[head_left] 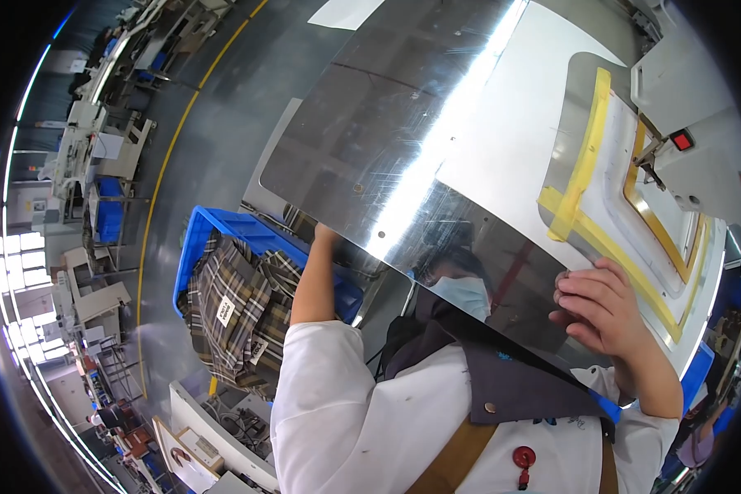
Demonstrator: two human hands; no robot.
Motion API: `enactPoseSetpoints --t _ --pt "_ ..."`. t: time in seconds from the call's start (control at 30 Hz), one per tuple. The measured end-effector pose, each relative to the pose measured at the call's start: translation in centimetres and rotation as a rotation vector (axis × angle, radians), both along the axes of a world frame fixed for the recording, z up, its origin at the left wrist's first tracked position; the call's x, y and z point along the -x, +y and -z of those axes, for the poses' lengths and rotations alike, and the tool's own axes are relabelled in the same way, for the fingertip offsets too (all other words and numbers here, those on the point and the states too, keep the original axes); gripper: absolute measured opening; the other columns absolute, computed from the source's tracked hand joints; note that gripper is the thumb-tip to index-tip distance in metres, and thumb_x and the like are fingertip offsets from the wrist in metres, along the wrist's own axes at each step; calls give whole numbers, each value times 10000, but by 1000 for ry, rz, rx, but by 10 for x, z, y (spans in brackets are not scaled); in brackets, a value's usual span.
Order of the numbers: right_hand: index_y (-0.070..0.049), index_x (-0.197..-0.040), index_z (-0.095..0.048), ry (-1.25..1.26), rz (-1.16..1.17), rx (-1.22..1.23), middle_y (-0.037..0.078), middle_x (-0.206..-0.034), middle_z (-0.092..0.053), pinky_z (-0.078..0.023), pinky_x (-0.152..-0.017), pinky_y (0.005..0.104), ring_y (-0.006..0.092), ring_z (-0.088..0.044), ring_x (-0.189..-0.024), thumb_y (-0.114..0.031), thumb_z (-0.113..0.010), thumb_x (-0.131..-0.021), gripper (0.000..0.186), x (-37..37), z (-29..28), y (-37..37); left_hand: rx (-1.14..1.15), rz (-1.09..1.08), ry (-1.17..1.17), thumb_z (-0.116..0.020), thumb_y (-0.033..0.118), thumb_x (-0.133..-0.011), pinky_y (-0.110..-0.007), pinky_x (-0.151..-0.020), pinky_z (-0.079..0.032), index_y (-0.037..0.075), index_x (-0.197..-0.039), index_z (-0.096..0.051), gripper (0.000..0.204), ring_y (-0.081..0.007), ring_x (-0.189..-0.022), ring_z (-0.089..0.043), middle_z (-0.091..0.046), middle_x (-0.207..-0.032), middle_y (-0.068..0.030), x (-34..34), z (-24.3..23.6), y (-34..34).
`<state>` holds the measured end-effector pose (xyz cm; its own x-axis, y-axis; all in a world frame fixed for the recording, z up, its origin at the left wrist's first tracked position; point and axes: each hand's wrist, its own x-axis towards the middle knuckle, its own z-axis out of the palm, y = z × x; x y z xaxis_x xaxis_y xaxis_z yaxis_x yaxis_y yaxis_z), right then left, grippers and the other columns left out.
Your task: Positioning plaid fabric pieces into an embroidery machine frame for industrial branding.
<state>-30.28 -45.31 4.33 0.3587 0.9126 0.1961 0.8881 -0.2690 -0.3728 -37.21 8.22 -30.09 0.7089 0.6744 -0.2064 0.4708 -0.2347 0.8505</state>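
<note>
- The left hand (325,232) was mostly hidden under the shiny worktop (329,156), so its grip could not be told.
- The right hand (598,306) was near the worktop's edge, fingers loosely bent and apart.
- Checked cloth (232,284) sat in the blue bin (255,233), on the left.

the shiny desk (362,140) is offering a broad lane leftward of the yellow-taped frame (589,156); the white machine head (690,86) is overhanging that frame, blocking passage; the desk's edge is hiding much of the left hand (325,234), with a blue crate (222,221) standing near.
</note>
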Motion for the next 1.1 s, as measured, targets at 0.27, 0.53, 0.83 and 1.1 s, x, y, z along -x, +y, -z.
enactPoseSetpoints --t 0.27,0.53,0.83,1.1 --pt "-108 -1048 -608 56 -7 -49 51 -1155 -617 -395 -979 438 251 -584 -1077 -226 -709 -796 296 -7 1 5 717 -139 -510 -654 220 -790 -327 -717 -478 160 -744 -599 93 -145 -748 -607 -641 -780 35 36 -173 74" --pt "-141 -1153 -579 -237 -25 -265 39 -1266 -556 -400 -1006 415 221 -528 -1168 -152 -642 -804 355 -32 -2 50 511 656 -359 -673 192 -771 -247 -699 -504 27 -1073 -589 355 -136 -774 -614 -609 -840 -29 -23 -369 -96" --pt "-69 -1024 -638 -569 -34 -178 59 -1113 -615 -426 -990 404 221 -559 -1084 -142 -583 -775 265 -48 20 60 -440 1156 -169 -648 130 -841 -352 -750 -490 10 -1032 -582 235 -270 -864 -614 -609 -908 -141 -122 -360 -240" --pt "-32 -1022 -623 -575 -85 -236 90 -1014 -636 -454 -932 359 247 -602 -1018 -145 -567 -776 276 -47 25 55 -277 1319 320 -755 178 -771 -286 -668 -476 6 -988 -625 305 -127 -757 -590 -635 -810 -53 -207 -379 -245"
